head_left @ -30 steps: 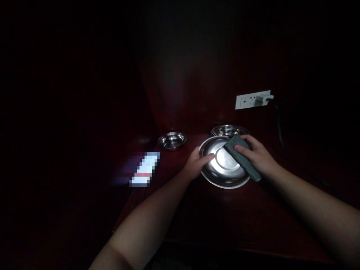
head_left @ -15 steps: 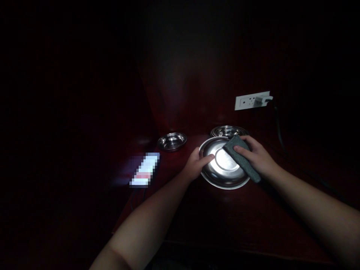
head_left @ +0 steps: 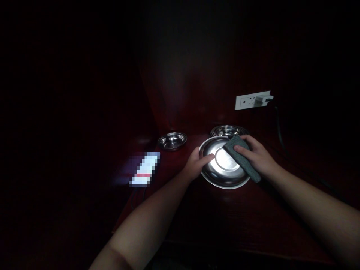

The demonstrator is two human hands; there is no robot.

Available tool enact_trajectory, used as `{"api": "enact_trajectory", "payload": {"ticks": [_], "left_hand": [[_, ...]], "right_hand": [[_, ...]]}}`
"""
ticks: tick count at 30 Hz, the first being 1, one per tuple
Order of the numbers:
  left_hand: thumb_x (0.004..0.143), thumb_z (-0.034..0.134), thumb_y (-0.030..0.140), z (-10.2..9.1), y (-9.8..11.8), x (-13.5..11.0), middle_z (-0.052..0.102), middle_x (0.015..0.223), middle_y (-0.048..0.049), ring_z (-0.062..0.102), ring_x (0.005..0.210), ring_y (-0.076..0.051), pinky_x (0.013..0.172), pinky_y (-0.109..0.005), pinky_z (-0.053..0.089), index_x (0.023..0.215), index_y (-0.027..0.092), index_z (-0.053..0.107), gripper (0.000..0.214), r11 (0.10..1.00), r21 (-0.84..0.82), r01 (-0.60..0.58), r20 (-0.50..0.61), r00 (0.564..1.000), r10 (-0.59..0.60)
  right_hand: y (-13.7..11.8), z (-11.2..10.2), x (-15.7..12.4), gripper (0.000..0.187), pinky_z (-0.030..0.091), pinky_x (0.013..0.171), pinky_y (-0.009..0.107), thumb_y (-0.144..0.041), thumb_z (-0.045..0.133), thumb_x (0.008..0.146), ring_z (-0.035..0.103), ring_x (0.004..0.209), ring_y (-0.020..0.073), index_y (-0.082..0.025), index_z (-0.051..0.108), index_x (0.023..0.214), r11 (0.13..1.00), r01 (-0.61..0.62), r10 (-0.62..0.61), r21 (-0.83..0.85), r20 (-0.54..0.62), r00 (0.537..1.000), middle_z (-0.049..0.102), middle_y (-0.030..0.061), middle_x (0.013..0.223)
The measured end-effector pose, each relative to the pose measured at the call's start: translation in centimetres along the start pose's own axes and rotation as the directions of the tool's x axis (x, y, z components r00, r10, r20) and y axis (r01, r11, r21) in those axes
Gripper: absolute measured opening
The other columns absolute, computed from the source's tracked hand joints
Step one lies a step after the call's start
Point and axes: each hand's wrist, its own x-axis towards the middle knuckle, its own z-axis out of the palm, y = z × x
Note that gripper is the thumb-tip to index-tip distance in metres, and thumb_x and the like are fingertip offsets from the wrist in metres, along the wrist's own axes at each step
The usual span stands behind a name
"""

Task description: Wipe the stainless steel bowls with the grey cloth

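A shiny steel dish (head_left: 222, 176) rests on the dark red wooden table (head_left: 225, 217), tilted a little toward me. My left hand (head_left: 195, 165) grips its left rim, thumb lying inside the dish. My right hand (head_left: 258, 155) holds a folded grey cloth (head_left: 242, 157) pressed against the dish's right inner side, fingers curled over the cloth.
A small steel bowl (head_left: 172, 140) sits at the back left, and another steel dish (head_left: 229, 130) lies just behind the held one. A lit phone (head_left: 144, 168) lies to the left. A white wall socket (head_left: 253, 100) with a plug and dark cable is at the back right. The surroundings are very dark.
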Motion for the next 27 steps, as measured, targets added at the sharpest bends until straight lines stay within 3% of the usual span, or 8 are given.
{"api": "enact_trajectory", "payload": {"ticks": [27], "left_hand": [[0.066, 0.078, 0.037, 0.19, 0.15, -0.16, 0.067, 0.102, -0.0084, 0.062, 0.096, -0.024, 0.089, -0.039, 0.047, 0.104, 0.015, 0.059, 0.048, 1.000, -0.031, -0.003, -0.002, 1.000, 0.003]], "right_hand": [[0.12, -0.11, 0.02, 0.035, 0.048, 0.069, 0.037, -0.046, 0.073, 0.070, 0.060, 0.078, 0.0234, -0.024, 0.060, 0.094, 1.000, -0.002, 0.002, -0.007, 0.002, 1.000, 0.065, 0.0024, 0.085]]}}
